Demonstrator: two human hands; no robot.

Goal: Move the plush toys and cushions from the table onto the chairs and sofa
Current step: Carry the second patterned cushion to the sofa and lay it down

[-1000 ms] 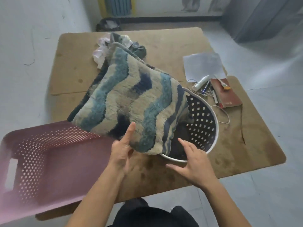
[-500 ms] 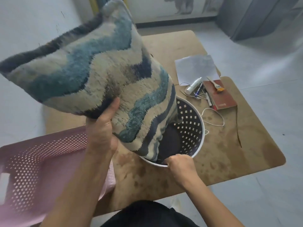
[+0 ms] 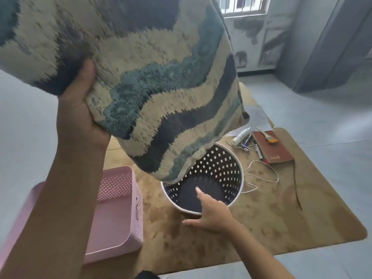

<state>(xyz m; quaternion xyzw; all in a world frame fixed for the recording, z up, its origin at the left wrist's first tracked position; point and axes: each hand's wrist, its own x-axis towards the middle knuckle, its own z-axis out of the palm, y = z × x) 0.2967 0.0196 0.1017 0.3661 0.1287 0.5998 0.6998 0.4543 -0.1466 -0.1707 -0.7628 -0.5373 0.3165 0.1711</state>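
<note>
Shaggy blue-and-cream cushion [image 3: 151,87] hangs high over the tabletop [image 3: 302,218], left hand [image 3: 80,113] fingers clamped on its lower-left edge (prob. to carry it to a seat). Right hand [image 3: 211,216], fingers apart, steadies the round basket [image 3: 240,178] at its near rim. Vs. 0.5 s ago: cushion higher, right fingers uncurled.

Soft daylight from window [image 3: 242,6]; cushion [image 3: 141,77] motion-blurred; edges warped.

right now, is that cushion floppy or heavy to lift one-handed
Probably light: the left hand alone holds the cushion aloft by its edge. Likely soft yet not floppy: it shows a plump shape. Its shaggy pile should resist slipping.
</note>
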